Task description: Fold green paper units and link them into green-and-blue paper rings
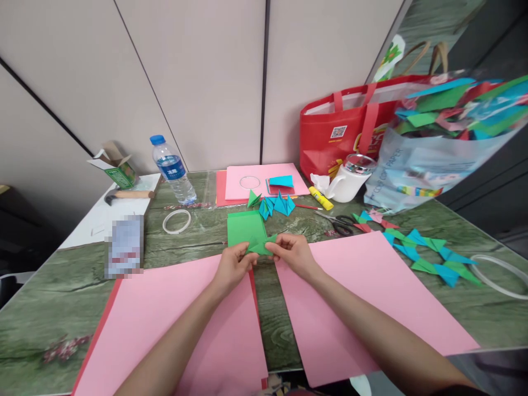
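A small folded piece of green paper [259, 246] is held up between my two hands at the middle of the table. My left hand [234, 265] pinches its left end, and my right hand [293, 253] grips the right end between thumb and fingers. Just behind it lies a stack of green paper squares [246, 225]. Beyond the stack sit folded blue paper pieces [282, 203] and a folded green piece [253, 198]. Large pink sheets lie under each forearm, a left one [223, 324] and a right one [355, 280].
Scissors [340, 224], a yellow glue stick [320, 198] and a white mug [350, 179] stand right of centre. Further right are a paper ring [437, 256] and a bag of folded paper [437, 159]. A water bottle [173, 170], hammer [130, 194] and tape roll [177, 221] are left.
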Demonstrator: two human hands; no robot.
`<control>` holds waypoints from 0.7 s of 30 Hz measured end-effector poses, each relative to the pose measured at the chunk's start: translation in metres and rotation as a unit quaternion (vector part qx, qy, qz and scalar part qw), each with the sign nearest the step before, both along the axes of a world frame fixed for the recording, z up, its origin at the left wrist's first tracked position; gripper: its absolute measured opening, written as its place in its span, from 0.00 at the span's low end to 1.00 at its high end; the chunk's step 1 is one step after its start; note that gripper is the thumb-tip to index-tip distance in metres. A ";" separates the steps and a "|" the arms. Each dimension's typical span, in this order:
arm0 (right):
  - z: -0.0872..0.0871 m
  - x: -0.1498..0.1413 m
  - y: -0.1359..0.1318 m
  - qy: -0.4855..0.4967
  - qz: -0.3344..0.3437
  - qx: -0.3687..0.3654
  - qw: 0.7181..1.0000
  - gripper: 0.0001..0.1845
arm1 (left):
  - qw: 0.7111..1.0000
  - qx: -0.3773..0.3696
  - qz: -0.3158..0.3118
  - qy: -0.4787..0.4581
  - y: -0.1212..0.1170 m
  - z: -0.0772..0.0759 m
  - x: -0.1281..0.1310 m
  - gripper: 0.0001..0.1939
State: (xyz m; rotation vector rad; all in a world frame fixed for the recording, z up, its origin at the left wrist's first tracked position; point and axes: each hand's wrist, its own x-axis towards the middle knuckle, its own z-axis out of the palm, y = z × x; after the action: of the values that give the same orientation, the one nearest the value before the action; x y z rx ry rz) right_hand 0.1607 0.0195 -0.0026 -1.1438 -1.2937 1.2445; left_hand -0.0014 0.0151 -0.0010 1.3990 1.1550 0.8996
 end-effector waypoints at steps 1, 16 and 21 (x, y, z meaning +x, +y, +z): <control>-0.001 -0.002 -0.001 0.009 -0.011 -0.003 1.000 0.18 | 1.000 -0.004 0.004 -0.007 0.000 0.000 0.000 0.15; -0.012 -0.005 0.003 0.028 0.021 -0.001 0.999 0.14 | 0.986 -0.093 -0.037 -0.132 -0.001 0.005 0.001 0.18; -0.019 -0.008 0.003 -0.059 0.020 0.030 0.998 0.12 | 0.983 -0.124 0.010 -0.137 -0.001 0.003 0.001 0.24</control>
State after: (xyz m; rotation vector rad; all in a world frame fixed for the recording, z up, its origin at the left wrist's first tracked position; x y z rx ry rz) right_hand 0.1526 0.0225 -0.0220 -1.1679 -1.4381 1.1746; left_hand -0.0007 0.0138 0.0023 1.0283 1.0316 0.8982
